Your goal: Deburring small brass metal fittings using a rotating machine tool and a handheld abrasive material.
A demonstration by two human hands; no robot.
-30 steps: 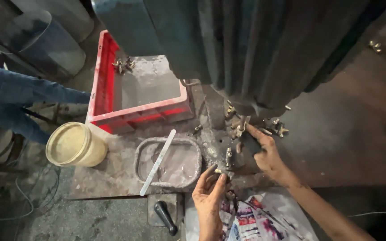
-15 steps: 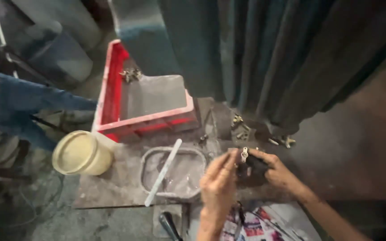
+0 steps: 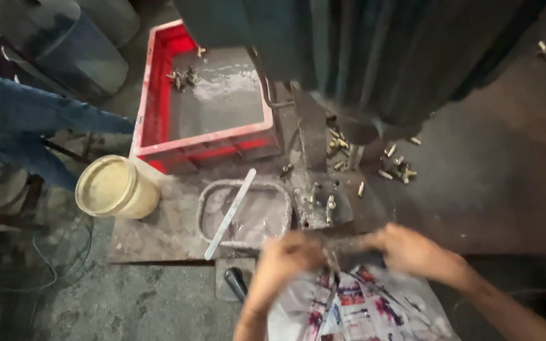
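Seen from the head camera looking down, 2 blurred bare hands meet low in the frame over a crumpled printed paper sheet (image 3: 361,309), the left hand (image 3: 284,262) and right hand (image 3: 409,249) both curled around a small metal part (image 3: 332,256) between them, though motion blur hides whether the fingers truly grip it. Just above them a dirty workbench (image 3: 159,227) carries a shallow grey tray (image 3: 248,215) with a white flat stick (image 3: 230,205) lying across it, a yellow bucket (image 3: 114,187), a red crate (image 3: 203,95) and scattered brass fittings (image 3: 394,165)
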